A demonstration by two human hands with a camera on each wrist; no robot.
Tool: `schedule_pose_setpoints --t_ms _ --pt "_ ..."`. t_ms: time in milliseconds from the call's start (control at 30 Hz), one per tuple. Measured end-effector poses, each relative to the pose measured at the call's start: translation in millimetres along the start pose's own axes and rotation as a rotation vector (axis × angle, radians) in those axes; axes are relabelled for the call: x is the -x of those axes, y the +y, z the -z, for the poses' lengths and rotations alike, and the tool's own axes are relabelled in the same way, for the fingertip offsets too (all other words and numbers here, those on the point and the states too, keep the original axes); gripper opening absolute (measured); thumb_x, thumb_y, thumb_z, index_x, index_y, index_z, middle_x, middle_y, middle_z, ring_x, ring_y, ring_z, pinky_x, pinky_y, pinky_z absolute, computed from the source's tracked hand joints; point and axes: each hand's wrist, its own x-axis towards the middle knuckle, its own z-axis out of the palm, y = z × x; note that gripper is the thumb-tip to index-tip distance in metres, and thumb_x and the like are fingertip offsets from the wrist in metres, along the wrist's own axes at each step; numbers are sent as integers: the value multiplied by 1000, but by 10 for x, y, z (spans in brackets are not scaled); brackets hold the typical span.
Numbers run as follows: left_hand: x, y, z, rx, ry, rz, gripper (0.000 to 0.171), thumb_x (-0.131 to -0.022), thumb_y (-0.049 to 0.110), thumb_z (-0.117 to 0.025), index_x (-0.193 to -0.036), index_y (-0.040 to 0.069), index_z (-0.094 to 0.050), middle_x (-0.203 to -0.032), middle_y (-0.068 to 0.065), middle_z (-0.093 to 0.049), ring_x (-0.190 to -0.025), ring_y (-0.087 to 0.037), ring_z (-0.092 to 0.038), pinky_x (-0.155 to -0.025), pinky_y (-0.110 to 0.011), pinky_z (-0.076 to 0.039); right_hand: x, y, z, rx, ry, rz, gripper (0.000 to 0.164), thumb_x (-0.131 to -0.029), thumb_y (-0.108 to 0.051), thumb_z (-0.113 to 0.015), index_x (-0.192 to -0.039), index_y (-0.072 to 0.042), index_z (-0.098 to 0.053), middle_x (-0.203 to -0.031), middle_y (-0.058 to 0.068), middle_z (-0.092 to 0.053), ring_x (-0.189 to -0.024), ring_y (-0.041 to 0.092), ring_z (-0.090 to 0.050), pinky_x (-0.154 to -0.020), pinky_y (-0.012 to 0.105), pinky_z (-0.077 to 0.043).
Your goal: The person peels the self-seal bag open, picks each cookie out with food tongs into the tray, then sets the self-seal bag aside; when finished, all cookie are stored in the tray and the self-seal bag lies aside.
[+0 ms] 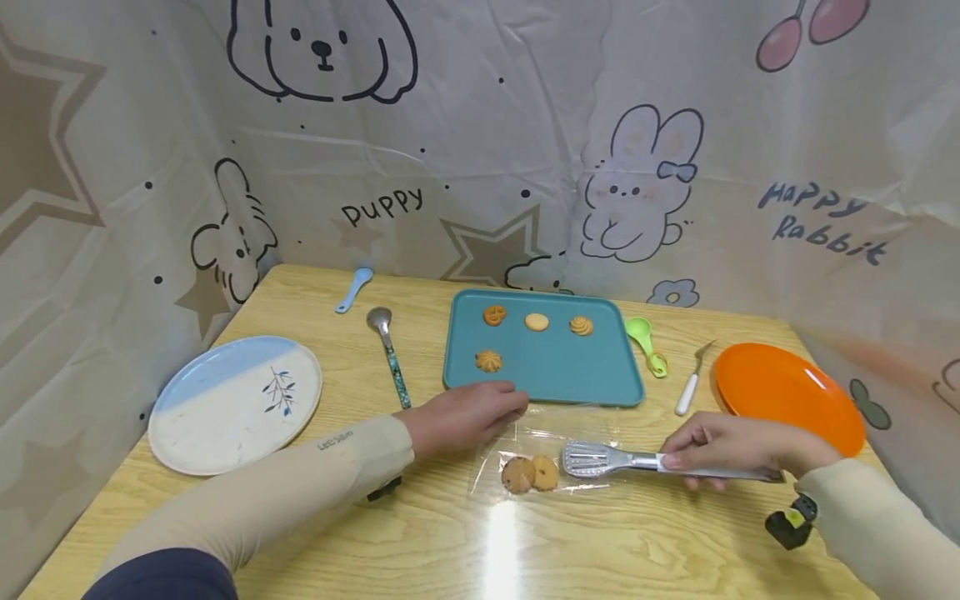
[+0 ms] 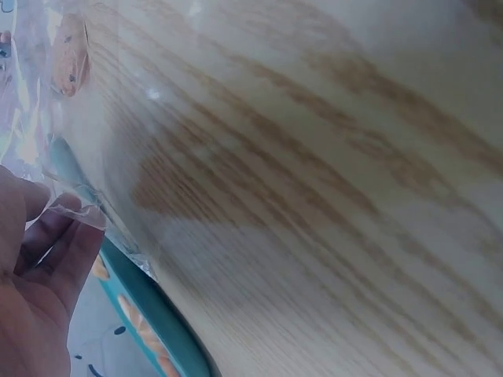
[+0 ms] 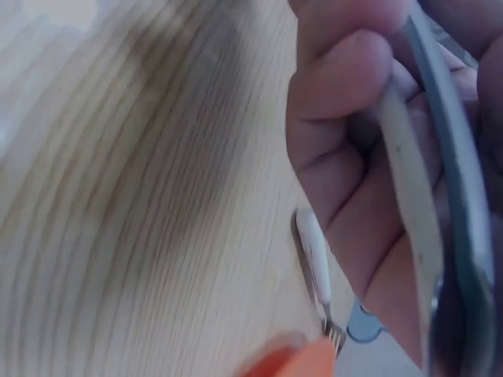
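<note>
A clear plastic bag [image 1: 543, 439] lies in front of the teal tray, with a speckled round cookie [image 1: 517, 475] and a paler cookie [image 1: 546, 473] showing at its near end. My left hand [image 1: 472, 414] pinches the bag's edge between thumb and fingers, which the left wrist view shows close up [image 2: 47, 251]. In my right hand [image 1: 731, 446] is a pair of metal tongs [image 1: 588, 459], gripped by the handles. Their slotted head overlaps the bag, just right of the paler cookie. Fingers wrap both tong arms [image 3: 456, 157] in the right wrist view.
Several cookies lie on the teal tray [image 1: 555, 375]. To its left are a blue spoon [image 1: 356, 289], a patterned-handle spoon [image 1: 393, 362] and a blue-white plate [image 1: 217, 417]. Rightward are green measuring spoons [image 1: 642, 335], a white-handled fork [image 1: 688, 390] and an orange plate [image 1: 787, 392].
</note>
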Motion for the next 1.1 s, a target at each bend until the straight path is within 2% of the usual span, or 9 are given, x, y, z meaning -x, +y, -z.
schedule_pose_setpoints --t_ms 133,233,400,500,667,900,1000,1100 --pt "5 -6 -7 8 -6 4 16 -105 23 -42 -97 16 -54 -80 6 -48 -71 -8 -43 -62 -18 -37 -151 -31 1 13 -26 21 28 -102 -21 -49 -102 -1 -68 -80 36 -58 -48 10 -47 -49 16 -44" --pt "2 -11 -12 19 -2 1 16 -105 22 -42 -97 16 -54 -79 6 -47 -71 -8 -42 -62 -18 -37 -222 -58 0 9 -42 22 29 -102 -23 -50 -102 0 -67 -80 36 -58 -50 3 -50 -50 14 -45" --pt "0 -18 -13 29 13 -7 17 -105 20 -40 -94 16 -53 -78 6 -46 -71 -8 -42 -61 -18 -36 -279 -81 -2 -26 -64 16 28 -100 -21 -52 -101 3 -67 -80 39 -56 -48 1 -50 -47 13 -41" --pt "-1 -23 -9 24 23 -9 17 -105 20 -41 -93 16 -53 -78 6 -46 -71 -8 -42 -61 -18 -36 -287 -86 -7 -46 -80 9 27 -100 -20 -53 -101 4 -67 -78 40 -54 -48 1 -49 -44 16 -39" --pt "-9 -30 -4 10 29 -19 16 -104 19 -42 -94 16 -54 -78 6 -47 -71 -7 -42 -62 -17 -37 -271 -68 -10 -57 -94 18 26 -100 -18 -53 -102 4 -66 -78 39 -52 -48 2 -48 -41 25 -37" --pt "-6 -33 8 17 22 -15 17 -104 20 -42 -92 15 -53 -77 5 -44 -71 -8 -41 -62 -17 -34 -153 -3 23 -22 -23 52 26 -100 -18 -52 -100 4 -66 -77 37 -55 -49 1 -49 -43 20 -44" --pt "0 -40 4 14 17 -13 17 -104 20 -42 -91 15 -52 -76 5 -43 -71 -8 -40 -61 -17 -34 -72 20 59 -6 9 72 26 -101 -17 -51 -104 3 -66 -76 34 -55 -50 1 -49 -43 23 -46" --pt "5 -52 -8 7 16 -13 17 -104 20 -42 -91 16 -52 -77 6 -44 -70 -8 -40 -61 -17 -34 16 35 86 -12 29 82 26 -101 -16 -50 -106 4 -65 -76 33 -55 -46 13 -45 -42 26 -44"
